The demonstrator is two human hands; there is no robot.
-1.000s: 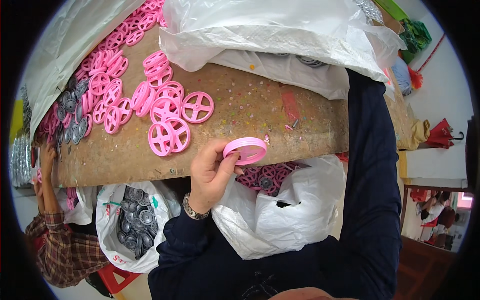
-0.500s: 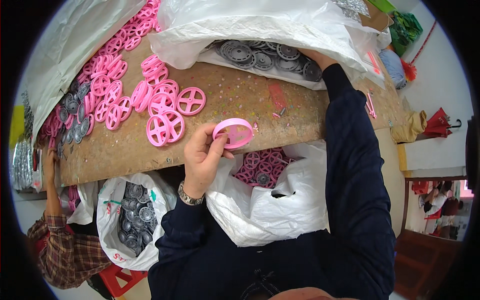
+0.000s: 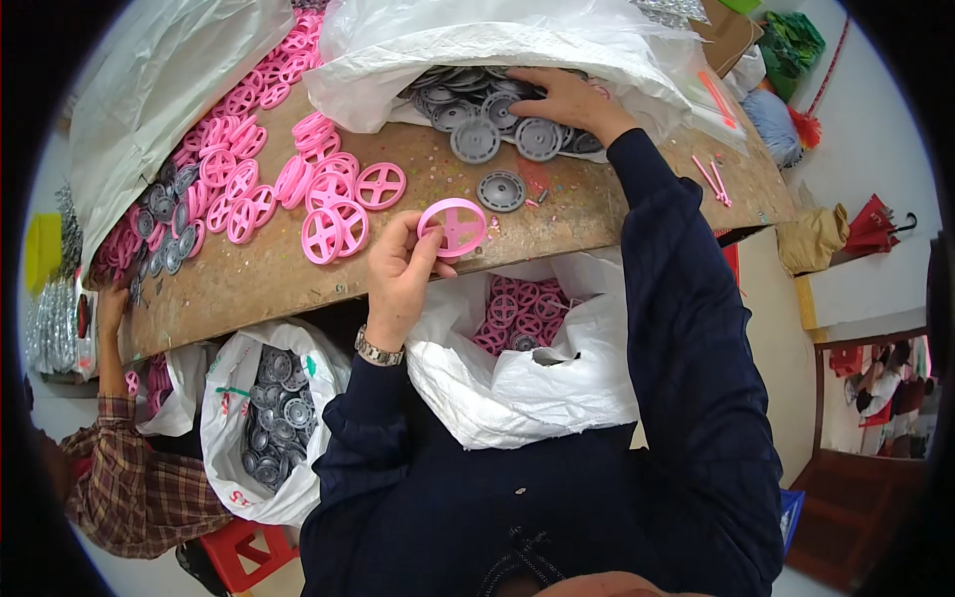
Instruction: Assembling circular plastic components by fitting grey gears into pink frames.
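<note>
Near the table's front edge, my left hand [image 3: 401, 271] pinches a pink wheel [image 3: 455, 227] with cross spokes by its left rim, thumb in front. My right hand [image 3: 572, 102] reaches to the mouth of a white sack [image 3: 497, 38], with thumb and fingers spread over grey discs [image 3: 476, 140] spilling out. Nothing shows gripped in it. A single grey disc [image 3: 500, 191] lies flat on the table between my hands. Left of my left hand lie several loose pink wheels [image 3: 380, 186].
Below the table edge, an open white sack [image 3: 527, 398] holds pink wheels; another white bag [image 3: 333, 383] holds grey discs. A large pile of pink wheels [image 3: 234, 149] lies at the far left. A co-worker's plaid sleeve [image 3: 149, 488] is at lower left. Pink sticks [image 3: 712, 181] lie at right.
My right hand has come out from inside the sack, moving left over the discs. Grey discs now spill forward, and one lies on the table. My left hand still holds the pink wheel.
</note>
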